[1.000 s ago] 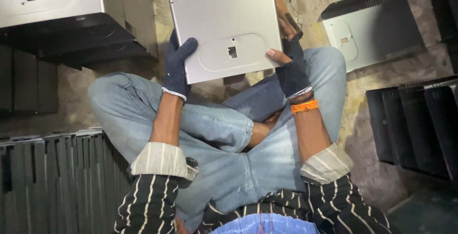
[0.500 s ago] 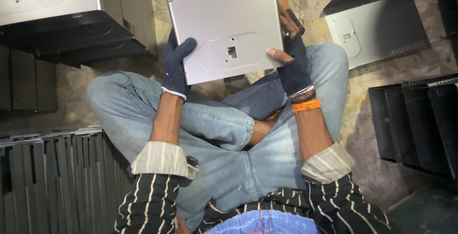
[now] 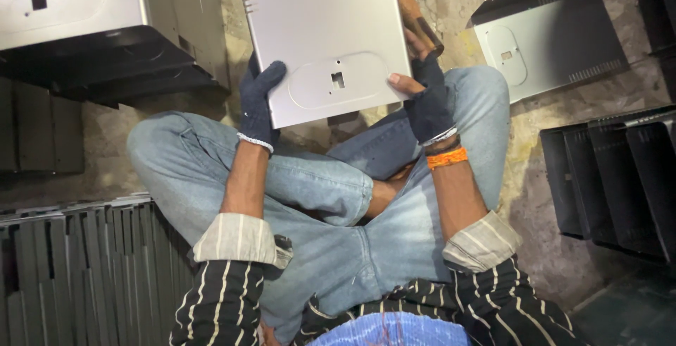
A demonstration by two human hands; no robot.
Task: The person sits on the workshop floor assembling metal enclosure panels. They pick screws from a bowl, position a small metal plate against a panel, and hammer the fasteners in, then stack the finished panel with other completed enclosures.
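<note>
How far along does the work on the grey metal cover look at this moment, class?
Looks done: nothing certain; a like cover lies on the floor at right. In hand: the grey metal cover, left hand and right hand gripping its near edge, with a wooden-handled tool beside it. Left: black panels stand stacked alongside, their state unclear.

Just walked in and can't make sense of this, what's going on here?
A person sits cross-legged on the floor, holding a grey metal panel by its sides with both gloved hands: left hand, right hand. More grey panels and stacks of black panels lie around them.
</note>
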